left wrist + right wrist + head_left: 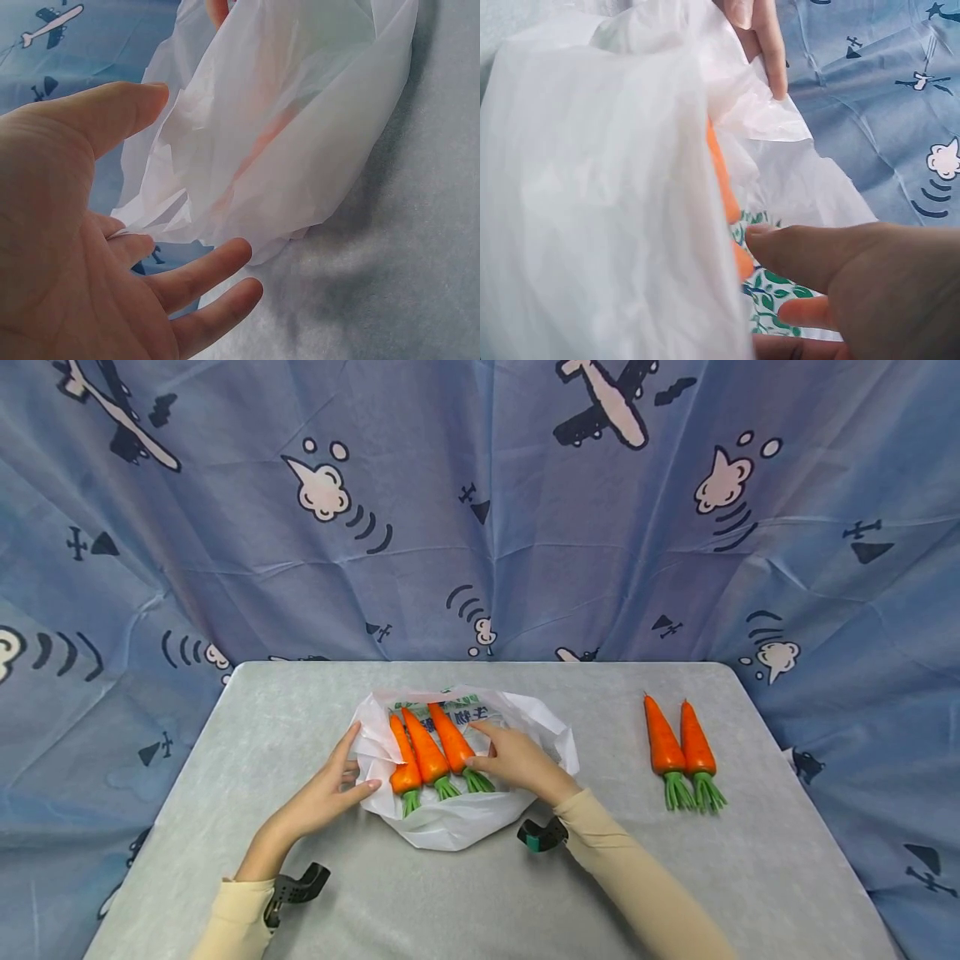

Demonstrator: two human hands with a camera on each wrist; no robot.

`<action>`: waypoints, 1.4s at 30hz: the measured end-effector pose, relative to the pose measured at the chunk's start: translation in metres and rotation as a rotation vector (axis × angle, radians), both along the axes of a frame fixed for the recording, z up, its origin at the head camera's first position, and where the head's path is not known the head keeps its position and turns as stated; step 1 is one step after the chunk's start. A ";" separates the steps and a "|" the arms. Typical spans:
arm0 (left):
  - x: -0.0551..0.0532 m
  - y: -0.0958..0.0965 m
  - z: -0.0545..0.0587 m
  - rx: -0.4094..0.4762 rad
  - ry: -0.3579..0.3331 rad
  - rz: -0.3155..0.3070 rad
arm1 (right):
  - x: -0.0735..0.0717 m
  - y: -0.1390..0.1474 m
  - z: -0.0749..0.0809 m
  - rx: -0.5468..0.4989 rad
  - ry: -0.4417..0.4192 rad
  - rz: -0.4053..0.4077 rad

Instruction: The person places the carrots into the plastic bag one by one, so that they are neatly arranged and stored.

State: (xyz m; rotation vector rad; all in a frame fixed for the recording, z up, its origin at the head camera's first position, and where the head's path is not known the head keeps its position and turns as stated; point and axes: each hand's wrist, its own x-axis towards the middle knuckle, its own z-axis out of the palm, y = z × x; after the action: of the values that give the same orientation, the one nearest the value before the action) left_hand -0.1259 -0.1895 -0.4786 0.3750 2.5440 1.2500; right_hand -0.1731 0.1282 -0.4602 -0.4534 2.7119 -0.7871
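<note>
A white plastic bag [456, 832] lies mouth-open on the table, with three orange carrots [425, 747] side by side in it, green stalks toward the person. My left hand [318, 797] is at the bag's left rim, fingers spread; in the left wrist view the plastic edge runs against its fingers [199, 277]. My right hand [525, 766] reaches over the bag's right side, thumb and forefinger apart beside the rightmost carrot [451, 737]. In the right wrist view its thumb [795, 251] points at the carrots, which the bag's wall partly hides.
Two more carrots [697, 742] lie together on the right of the grey table [300, 693]. A blue curtain [420, 527] with printed airplanes hangs behind the table's far edge. A dark wrist device [296, 887] is strapped on the left wrist, another [543, 835] on the right.
</note>
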 end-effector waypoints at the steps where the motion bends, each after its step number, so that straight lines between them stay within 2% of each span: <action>1: 0.000 0.000 0.001 0.002 0.000 0.001 | 0.000 0.002 0.001 -0.001 0.000 -0.004; 8: 0.001 0.003 0.002 0.008 -0.007 0.006 | -0.005 0.017 0.008 0.015 0.033 -0.026; 20: 0.002 0.004 0.002 0.013 -0.009 0.006 | -0.015 0.041 0.023 -0.008 0.029 -0.062; 26: 0.002 0.004 0.002 0.016 -0.002 0.001 | -0.012 0.046 0.028 -0.108 0.005 -0.032; 33: 0.002 0.003 0.003 0.014 -0.008 0.006 | -0.006 0.055 0.038 -0.243 0.082 -0.033; 42: 0.002 0.003 0.001 0.017 -0.017 0.006 | 0.001 0.068 0.048 -0.351 0.187 -0.092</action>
State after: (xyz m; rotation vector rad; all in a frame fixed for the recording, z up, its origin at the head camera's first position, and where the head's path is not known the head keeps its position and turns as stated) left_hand -0.1240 -0.1868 -0.4772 0.3598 2.5240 1.2719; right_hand -0.1722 0.1965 -0.4125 -0.5013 2.7838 -1.3185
